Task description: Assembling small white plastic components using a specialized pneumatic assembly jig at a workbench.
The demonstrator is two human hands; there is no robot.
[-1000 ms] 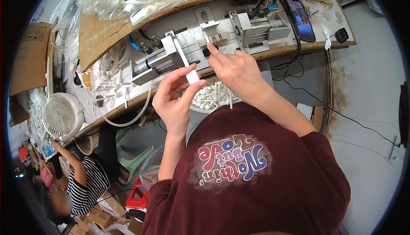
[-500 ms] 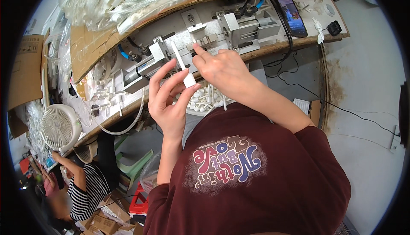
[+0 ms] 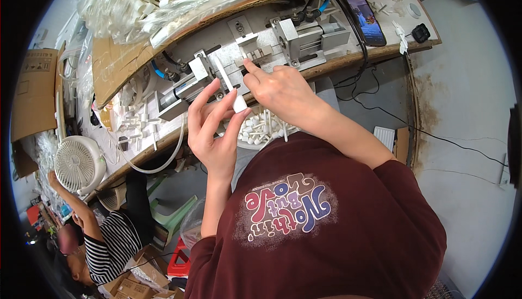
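My left hand (image 3: 211, 130) is closed in a pinch on a white plastic stick with a thick cap-like end (image 3: 239, 104). Its thin shaft slants up and away, its tip beside the metal clamp fixture (image 3: 255, 54). My right hand (image 3: 285, 93) reaches in from the right, index finger stretched out onto the near edge of the fixture. The other fingers of that hand are bent, their undersides and the thumb hidden; nothing shows in its grip. Below both hands, a tub (image 3: 253, 145) holds many similar white capped sticks.
Pneumatic cylinders (image 3: 321, 37) flank the fixture. A phone (image 3: 363, 20) lies to the right. Plastic sheeting full of white parts (image 3: 122, 8) sits on cardboard behind. At left stand loose white pieces (image 3: 144, 125) and a fan (image 3: 79, 164); a person in a striped shirt (image 3: 114, 247) sits beyond.
Both hands stay almost in place, the left still pinching the white stick. The view has shifted slightly. The person at the left has moved an arm and leaned differently.
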